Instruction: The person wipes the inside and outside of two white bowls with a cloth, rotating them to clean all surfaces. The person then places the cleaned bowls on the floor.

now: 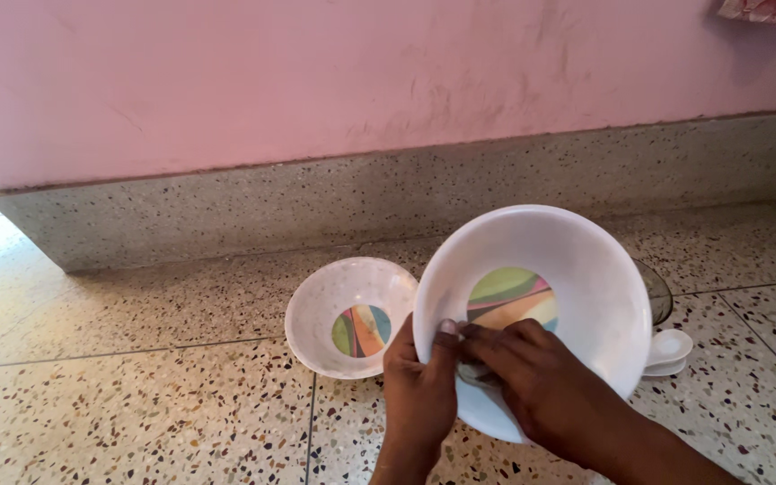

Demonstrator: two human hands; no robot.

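Large white bowl (541, 296) held tilted above the speckled floor (136, 404), open side toward the camera, coloured disc at its centre. Left hand (419, 386) pinches the lower left rim, thumb inside. Right hand (532, 382) closed on something small pressed to the inner wall; cannot tell what. Small bowl (352, 314) rests on floor, just left. White spoons (668, 350) at right

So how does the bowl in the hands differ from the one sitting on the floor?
The held bowl is tipped up off the floor, gripped at its rim by the left hand while the right hand presses inside it; the floor bowl rests flat and untouched. The held bowl looks larger and plain white; the floor bowl looks faintly speckled. Both are white with a multicoloured disc at the centre.
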